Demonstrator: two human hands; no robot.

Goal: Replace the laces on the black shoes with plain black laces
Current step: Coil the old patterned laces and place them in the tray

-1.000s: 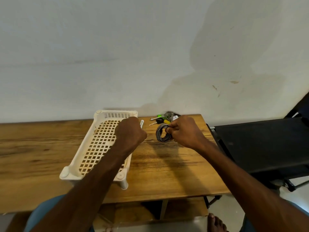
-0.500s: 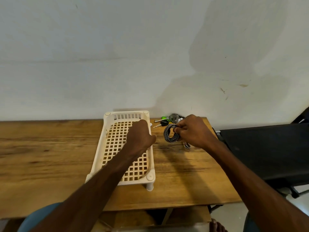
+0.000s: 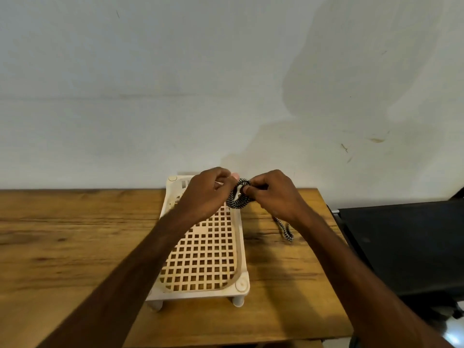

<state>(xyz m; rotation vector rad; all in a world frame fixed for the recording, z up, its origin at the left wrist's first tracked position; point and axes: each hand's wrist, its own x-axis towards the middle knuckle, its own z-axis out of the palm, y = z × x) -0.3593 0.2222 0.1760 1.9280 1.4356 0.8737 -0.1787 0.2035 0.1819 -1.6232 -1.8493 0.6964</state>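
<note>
A coiled black-and-white patterned lace (image 3: 237, 197) is held up between both hands above the far end of a white plastic lattice tray (image 3: 242, 285). My right hand (image 3: 275, 197) pinches the coil from the right. My left hand (image 3: 203, 194) closes on it from the left. A loose end of the lace (image 3: 285, 228) trails down onto the wooden table (image 3: 75, 247) beneath my right wrist. No shoes and no plain black laces are in view.
The tray stands on short legs in the middle of the table, its long side running away from me. A dark flat surface (image 3: 406, 247) adjoins the table's right edge. A pale wall rises behind the table.
My right hand lifted the coiled lace off the table and carried it left over the tray. My left hand rose to meet it and took hold. The keys are hidden now.
</note>
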